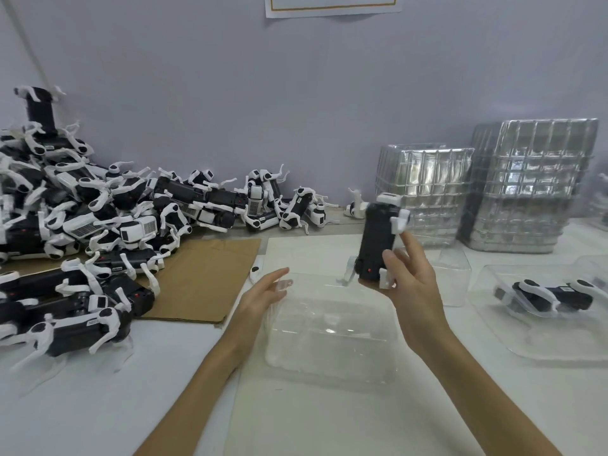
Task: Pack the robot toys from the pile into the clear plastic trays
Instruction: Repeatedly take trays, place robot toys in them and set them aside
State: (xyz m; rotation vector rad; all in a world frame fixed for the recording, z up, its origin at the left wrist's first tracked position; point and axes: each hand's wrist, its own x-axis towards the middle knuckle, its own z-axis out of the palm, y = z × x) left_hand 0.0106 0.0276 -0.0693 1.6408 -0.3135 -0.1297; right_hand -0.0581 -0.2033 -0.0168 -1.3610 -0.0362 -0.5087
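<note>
Dozens of black-and-white robot toys (pixel 82 209) lie heaped on the left of the tabletop (pixel 82 406), banked against the pale wall (pixel 296 110), with some spilling over a flat sheet of cardboard (pixel 204 278). The person's right hand (pixel 411 284) grips one toy (pixel 378 238) by its lower end, fingers curled round the black body, and holds it upright in the air over the far edge of a clear tray (pixel 329 330) that sits straight in front. The left hand (pixel 263 291) is spread, fingers straight, at that tray's far left corner; whether it touches the plastic I cannot tell. Off to the right a second tray (pixel 543 337) holds a packed toy (pixel 552 296) lying lengthwise. Behind, near the wall, stand two stacks of trays (pixel 424 182), the right-hand one taller. A sheet of paper (pixel 332 4) hangs high on the wall.
</note>
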